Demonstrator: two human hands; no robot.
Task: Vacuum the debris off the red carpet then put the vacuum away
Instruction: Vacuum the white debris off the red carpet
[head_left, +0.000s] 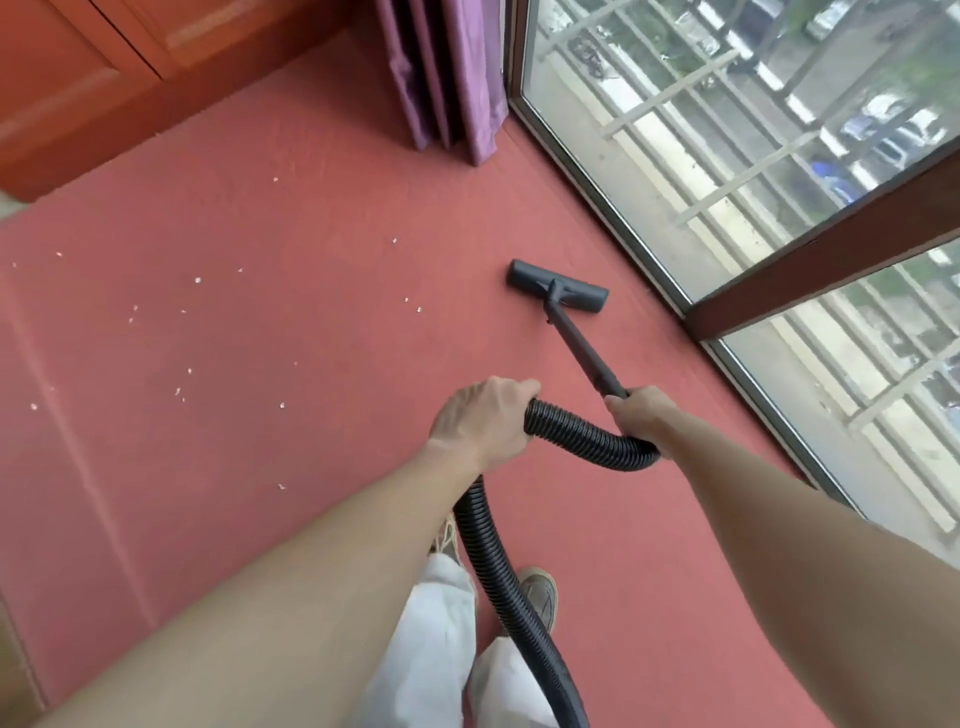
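left hand (485, 423) curled round hose (587, 434) | right hand (641, 410) curled round stick (582, 348) | vacuum head (557, 286) flat on red carpet (311, 208) ahead of hands | white bits (197, 280) left of hands, not sucked up | putting away not done

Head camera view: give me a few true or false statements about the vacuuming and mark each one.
1. The left hand grips the hose. True.
2. The right hand holds the purple curtain. False: it grips the wand at its upper end.
3. The floor head rests on the red carpet close to the window. True.
4. The carpet is already free of debris. False: white bits lie scattered on it, to the left of the floor head.
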